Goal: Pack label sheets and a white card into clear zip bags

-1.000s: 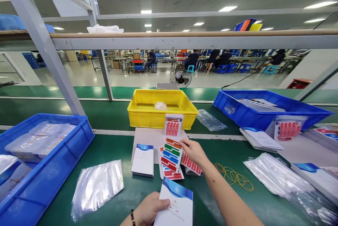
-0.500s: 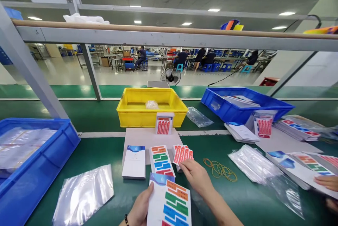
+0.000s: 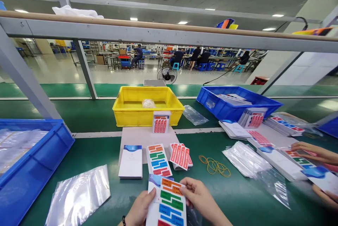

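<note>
My left hand grips the left edge of a white card with a blue top, and a multicolour sticker sheet lies on that card. My right hand pinches the sheet's right edge. Both hands are low in the view, over the green table. Just beyond them lie a stack of white cards, a stack of multicolour sticker sheets and a stack of red sticker sheets.
A yellow bin stands behind the stacks with a red sticker pack leaning on it. Blue bins sit at left and back right. Clear bags, rubber bands. Another person's hands work at right.
My right hand carried a multicolour sheet from the stack onto the card in my left hand, reached toward the red stickers, then came back to grip the sheet. The view shifted right.
</note>
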### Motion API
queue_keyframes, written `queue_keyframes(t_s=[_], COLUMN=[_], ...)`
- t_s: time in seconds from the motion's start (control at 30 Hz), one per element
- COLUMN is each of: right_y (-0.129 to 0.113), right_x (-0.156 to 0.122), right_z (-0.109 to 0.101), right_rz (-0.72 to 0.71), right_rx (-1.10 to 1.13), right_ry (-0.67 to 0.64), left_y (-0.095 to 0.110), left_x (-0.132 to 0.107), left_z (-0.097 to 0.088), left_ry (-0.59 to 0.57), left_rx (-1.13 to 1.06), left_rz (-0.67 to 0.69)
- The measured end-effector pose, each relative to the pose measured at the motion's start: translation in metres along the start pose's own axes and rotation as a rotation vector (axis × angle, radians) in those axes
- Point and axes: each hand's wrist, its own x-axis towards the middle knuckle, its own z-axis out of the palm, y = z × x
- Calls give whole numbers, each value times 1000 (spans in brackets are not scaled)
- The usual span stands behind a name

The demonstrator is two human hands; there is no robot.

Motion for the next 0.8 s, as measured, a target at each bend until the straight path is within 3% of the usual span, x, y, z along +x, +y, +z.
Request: queue_keyframes(t_s=[0.2, 0.33, 0.4, 0.53, 0.8], right_y=[-19, -9, 0, 13, 2], right_x=[12, 30, 41, 56, 53], right_z=[21, -2, -19, -40, -45], right_rz=[-161, -535, -594, -627, -715], right_rx=[-256, -763, -893, -1033, -1205], right_ry=[83, 416, 518, 495, 413], left_y=[-6, 4, 10, 18, 21], left_x=[2, -4, -8, -11, -13], left_z=[-5, -1, 4, 12, 14], left_ry=[3, 70, 104, 162, 226], left_rx=[211, 153, 122, 67, 34], left_rz=[91, 37, -15, -38, -57])
